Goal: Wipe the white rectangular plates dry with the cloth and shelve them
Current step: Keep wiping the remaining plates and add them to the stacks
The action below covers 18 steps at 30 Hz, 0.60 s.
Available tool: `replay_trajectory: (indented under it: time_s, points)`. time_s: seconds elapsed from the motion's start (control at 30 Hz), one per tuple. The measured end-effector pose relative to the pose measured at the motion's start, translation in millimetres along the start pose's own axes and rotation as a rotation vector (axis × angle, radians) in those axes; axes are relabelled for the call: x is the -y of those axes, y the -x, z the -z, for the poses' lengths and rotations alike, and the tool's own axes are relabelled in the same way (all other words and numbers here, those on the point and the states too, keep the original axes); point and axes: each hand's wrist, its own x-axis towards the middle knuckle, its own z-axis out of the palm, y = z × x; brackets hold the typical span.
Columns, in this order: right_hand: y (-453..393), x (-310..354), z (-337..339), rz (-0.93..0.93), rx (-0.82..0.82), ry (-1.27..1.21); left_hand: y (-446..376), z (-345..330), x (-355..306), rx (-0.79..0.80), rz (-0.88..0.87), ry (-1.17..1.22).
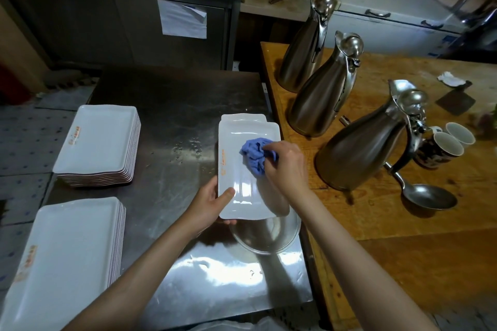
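Two stacks of white rectangular plates sit on the steel table: a far stack [98,142] at nine o'clock and a near stack [64,258] at seven o'clock, the latter cut off by the lower left edge. Orange markings along their left rims are too blurred to read. Near the centre, the left hand [209,205] grips the near left corner of a glossy white plate [243,191], thumb on top, fingers curled beneath and mostly hidden. The right hand [285,164] pinches a crumpled blue cloth [254,153] and presses it onto the plate's upper surface. At the plate's twelve o'clock end, the rim of another white plate [242,116] peeks out; how many lie below cannot be told. At six o'clock from the held plate, a round shiny metal bowl [269,236] is partly covered by it. The steel table [172,121] is brushed and reflective, with water droplets left of the plate. At three o'clock stands a wooden table [403,223] with three tall tapered steel jugs [363,148], a metal ladle [427,196] and two mugs [446,144] with dark patterned sides. At twelve o'clock, a dark cabinet bears a white paper sheet [183,17], its writing illegible.
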Motion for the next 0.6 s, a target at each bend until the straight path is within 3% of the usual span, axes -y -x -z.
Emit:
replay_trajectory:
  time_s: [0.13,0.27,0.33,0.4,0.47,0.6]
  points:
    - [-0.1,14.1,9.1,-0.091,0.127,-0.217,-2.9,5.1,-3.5,-0.012,0.029,-0.012]
    - [0.7,23.6,10.2,0.022,0.289,0.149,-2.5,5.8,-5.2,-0.013,0.014,-0.008]
    - [2.6,22.5,5.4,0.074,0.234,0.286,-2.0,4.2,-5.4,-0.012,0.0,-0.015]
    - [3.5,17.6,0.6,0.113,0.159,0.262,-2.1,4.5,-4.3,-0.005,-0.003,-0.037]
    - [5.5,11.1,-2.7,0.125,0.096,0.093,-2.3,6.3,-3.0,-0.007,0.006,-0.048]
    - [6.2,11.6,8.9,-0.169,0.003,-0.586,-4.5,5.8,-4.5,-0.05,0.031,0.003]
